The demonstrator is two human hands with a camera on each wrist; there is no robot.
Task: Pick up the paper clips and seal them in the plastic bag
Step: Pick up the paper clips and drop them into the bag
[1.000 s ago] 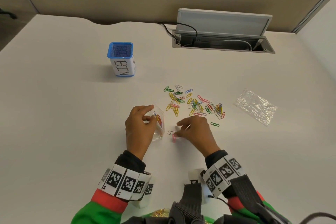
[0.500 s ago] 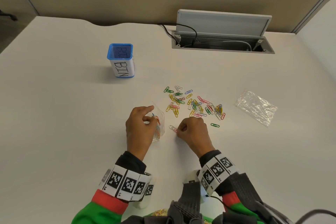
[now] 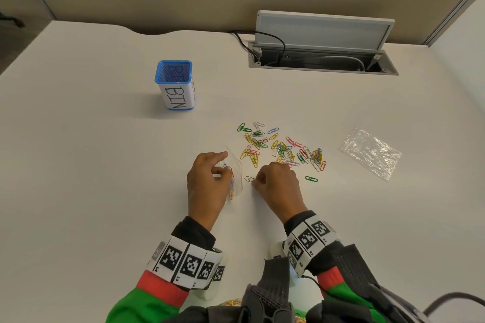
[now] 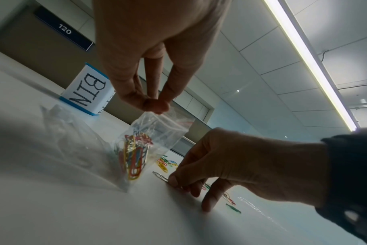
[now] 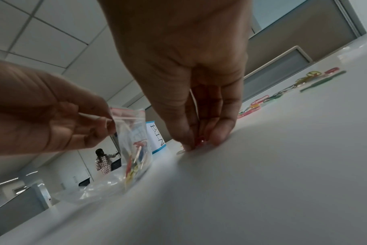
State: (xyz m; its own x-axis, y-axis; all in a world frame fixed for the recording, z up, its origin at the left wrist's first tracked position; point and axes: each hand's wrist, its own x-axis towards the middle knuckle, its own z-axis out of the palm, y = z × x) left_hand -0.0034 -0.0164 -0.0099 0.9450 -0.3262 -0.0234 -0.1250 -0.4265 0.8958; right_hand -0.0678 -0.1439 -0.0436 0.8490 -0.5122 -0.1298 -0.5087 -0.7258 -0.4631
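My left hand (image 3: 207, 178) pinches the top edge of a small clear plastic bag (image 3: 235, 176) that stands on the white table, with several coloured paper clips (image 4: 134, 159) inside it. Just right of the bag, my right hand (image 3: 275, 186) is down at the table, its fingertips (image 5: 199, 142) pinching paper clips: a silver one (image 3: 249, 179) sticks out to the left and a red one shows between the fingers in the right wrist view. A loose pile of coloured paper clips (image 3: 280, 148) lies just beyond both hands. One green clip (image 3: 311, 179) lies alone to the right.
A blue mesh cup labelled BIN (image 3: 175, 85) stands at the far left. A second, crumpled clear bag (image 3: 371, 152) lies at the right. An open cable hatch (image 3: 322, 57) with wires is set into the table's far side. The table (image 3: 91, 165) is white.
My right hand slid up and left from the near side of the pile toward the bag, dragging clips under its fingertips. The left hand kept hold of the bag.
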